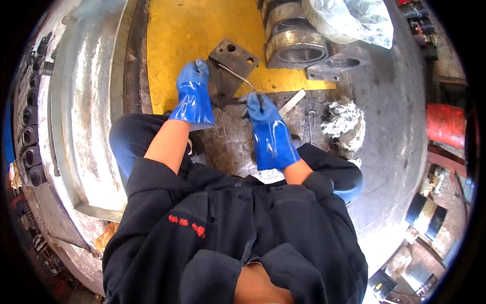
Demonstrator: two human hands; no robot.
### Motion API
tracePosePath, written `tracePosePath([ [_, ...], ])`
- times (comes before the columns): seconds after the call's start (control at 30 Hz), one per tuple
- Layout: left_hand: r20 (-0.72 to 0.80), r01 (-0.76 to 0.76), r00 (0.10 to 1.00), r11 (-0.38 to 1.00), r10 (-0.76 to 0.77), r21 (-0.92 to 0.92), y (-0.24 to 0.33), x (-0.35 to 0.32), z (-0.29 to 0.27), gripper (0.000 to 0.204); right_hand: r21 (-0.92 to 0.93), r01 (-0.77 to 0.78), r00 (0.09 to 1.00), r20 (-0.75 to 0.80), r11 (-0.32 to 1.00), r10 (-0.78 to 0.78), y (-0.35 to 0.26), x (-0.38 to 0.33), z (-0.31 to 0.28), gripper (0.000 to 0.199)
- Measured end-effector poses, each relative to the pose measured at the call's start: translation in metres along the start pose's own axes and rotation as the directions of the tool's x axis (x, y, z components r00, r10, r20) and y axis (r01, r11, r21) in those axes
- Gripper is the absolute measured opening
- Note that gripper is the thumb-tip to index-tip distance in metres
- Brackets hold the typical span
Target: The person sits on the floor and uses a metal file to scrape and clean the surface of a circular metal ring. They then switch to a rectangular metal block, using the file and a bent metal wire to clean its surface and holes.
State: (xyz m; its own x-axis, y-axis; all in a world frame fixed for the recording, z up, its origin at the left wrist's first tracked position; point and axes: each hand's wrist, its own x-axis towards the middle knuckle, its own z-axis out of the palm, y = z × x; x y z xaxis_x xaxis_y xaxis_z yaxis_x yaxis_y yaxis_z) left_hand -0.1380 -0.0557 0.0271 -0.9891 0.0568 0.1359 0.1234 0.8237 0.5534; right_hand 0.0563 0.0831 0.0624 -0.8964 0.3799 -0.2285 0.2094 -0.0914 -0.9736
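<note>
Both my hands wear blue rubber gloves. My left hand [194, 76] is closed at the left edge of a dark steel block [223, 87], which has round holes and lies tilted at the edge of a yellow sheet. A thin bent metal rod [236, 75] is in my closed right hand [260, 108]. Its far end reaches across the block's face; whether it touches is hard to tell. A flat pale metal strip [292, 103] lies just right of my right hand. The fingertips of my left hand are partly hidden.
The yellow sheet [202, 23] spreads ahead. Large metal rings [296, 48] stand far right, with a clear plastic bag [354, 20] over some. White crumpled rags [345, 124] and a wire hook [311, 124] lie at right. A long metal trough [91, 101] runs along my left.
</note>
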Motion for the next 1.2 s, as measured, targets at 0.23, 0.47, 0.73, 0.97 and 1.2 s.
tracePosePath([
  [0.23, -0.023, 0.015, 1.000, 0.999, -0.014, 0.042, -0.005, 0.002, 0.004, 0.050, 0.223, 0.025, 0.991, 0.123, 0.974, -0.053, 0.052, -0.017, -0.040, 0.025],
  [0.47, 0.048, 0.015, 0.999, 1.000, -0.016, 0.017, -0.002, 0.002, -0.002, 0.052, 0.003, 0.038, 0.999, 0.025, 0.999, -0.038, 0.015, 0.020, 0.017, 0.029],
  [0.73, 0.018, 0.021, 1.000, 0.999, -0.022, 0.030, 0.005, -0.001, -0.009, 0.051, 0.318, 0.047, 0.996, 0.057, 0.947, -0.068, 0.038, -0.013, -0.018, 0.021],
  [0.97, 0.048, -0.040, 0.998, 0.998, 0.042, -0.044, -0.003, -0.001, -0.003, 0.056, 0.077, -0.031, 0.996, 0.088, 0.997, 0.024, 0.000, 0.028, 0.015, 0.016],
  [1.2, 0.044, 0.027, 0.999, 1.000, -0.027, 0.011, -0.002, -0.001, -0.011, 0.055, 0.229, 0.024, 0.984, 0.166, 0.973, -0.064, 0.026, -0.003, -0.024, 0.028],
])
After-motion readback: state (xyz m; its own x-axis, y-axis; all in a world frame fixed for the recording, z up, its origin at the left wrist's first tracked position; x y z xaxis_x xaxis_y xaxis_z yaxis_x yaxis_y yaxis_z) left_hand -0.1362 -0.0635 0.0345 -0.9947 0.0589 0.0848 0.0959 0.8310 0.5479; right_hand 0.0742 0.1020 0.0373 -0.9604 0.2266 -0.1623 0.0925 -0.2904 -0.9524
